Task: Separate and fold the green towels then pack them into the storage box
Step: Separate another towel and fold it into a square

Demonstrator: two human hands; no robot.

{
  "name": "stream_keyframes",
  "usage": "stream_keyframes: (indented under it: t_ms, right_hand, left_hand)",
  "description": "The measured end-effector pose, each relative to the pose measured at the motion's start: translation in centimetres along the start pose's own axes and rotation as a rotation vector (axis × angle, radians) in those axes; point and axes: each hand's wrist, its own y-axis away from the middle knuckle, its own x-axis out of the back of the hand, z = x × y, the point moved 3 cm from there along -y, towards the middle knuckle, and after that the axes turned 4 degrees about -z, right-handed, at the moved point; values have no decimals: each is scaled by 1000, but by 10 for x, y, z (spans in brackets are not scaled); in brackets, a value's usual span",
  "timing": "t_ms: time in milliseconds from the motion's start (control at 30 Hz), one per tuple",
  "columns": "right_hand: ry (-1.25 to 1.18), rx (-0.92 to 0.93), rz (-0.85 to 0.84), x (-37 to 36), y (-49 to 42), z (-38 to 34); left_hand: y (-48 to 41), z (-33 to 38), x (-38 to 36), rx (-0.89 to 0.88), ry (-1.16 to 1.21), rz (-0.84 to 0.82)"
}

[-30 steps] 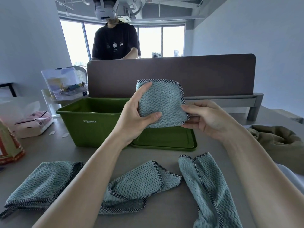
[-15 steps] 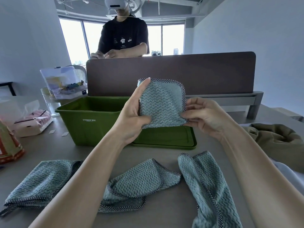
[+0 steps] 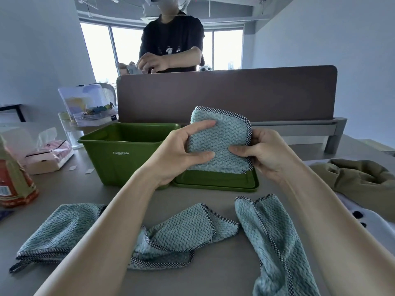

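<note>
Folded towel (image 3: 222, 135): a teal square with a checked border, held upright in the air above the lid, just right of the storage box.
Left hand (image 3: 179, 154): clamped on the towel's left edge, with one finger and the thumb pressed on its near face.
Right hand (image 3: 267, 154): grips the right edge, thumb on the front, fingers curled behind.
Storage box (image 3: 119, 159): green and open-topped, standing on the desk (image 3: 213, 276). Only its inner walls show.
Lid (image 3: 215, 182): green, lying flat against the box's right side.
Loose towels: three lie unfolded on the near desk, left (image 3: 59, 229), middle (image 3: 183, 229) and right (image 3: 275, 242). The forearms cross over them.
Around: a brown divider panel (image 3: 224, 92) stands behind the box, with a person (image 3: 171, 39) beyond it. A pink tissue pack (image 3: 49, 154) and a clear plastic case (image 3: 85, 105) are to the left, and an olive cloth (image 3: 359, 180) to the right.
Writing: "STORAGE BOX" in white on the box's front wall.
</note>
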Motion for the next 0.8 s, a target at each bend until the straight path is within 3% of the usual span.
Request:
stream_keyframes:
  t_ms: [367,600,800]
  right_hand:
    - [205,56,-62,-83,9,18]
    - [571,194,-270,-170,0,21]
    - [492,17,-378,-231,0,40]
  left_hand:
    - [85,1,67,216,-194,4]
    - [147,14,126,344,-139,125]
    - [194,14,171,423,-185,203]
